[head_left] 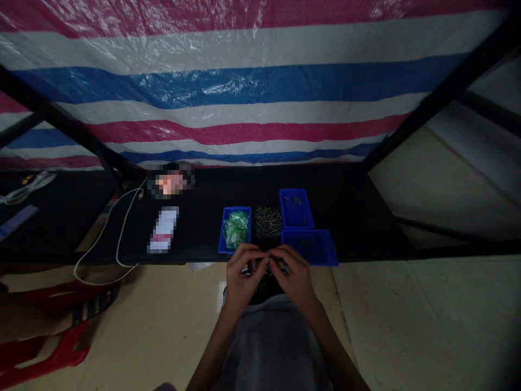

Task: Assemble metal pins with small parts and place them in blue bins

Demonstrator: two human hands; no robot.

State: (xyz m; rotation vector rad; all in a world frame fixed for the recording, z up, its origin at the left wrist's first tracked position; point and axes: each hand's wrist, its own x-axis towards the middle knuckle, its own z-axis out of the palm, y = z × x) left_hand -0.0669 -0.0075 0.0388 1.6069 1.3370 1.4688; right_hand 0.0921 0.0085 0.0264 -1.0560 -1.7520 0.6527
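My left hand and my right hand meet at the fingertips just in front of the table's near edge. Both are closed in a pinch around something small that I cannot make out. Beyond them lies a loose pile of thin, screw-like metal pieces. To its left, a blue tray holds green pieces in clear plastic. On the right are two more blue trays, the farther tray with a few thin pieces and the nearer tray with a small dark cluster, partly behind my right hand.
The black table also carries a blurred-out white and pink item. A white cable loops over its left front edge. A red stool and another person's arm are at lower left. Striped sheeting hangs behind.
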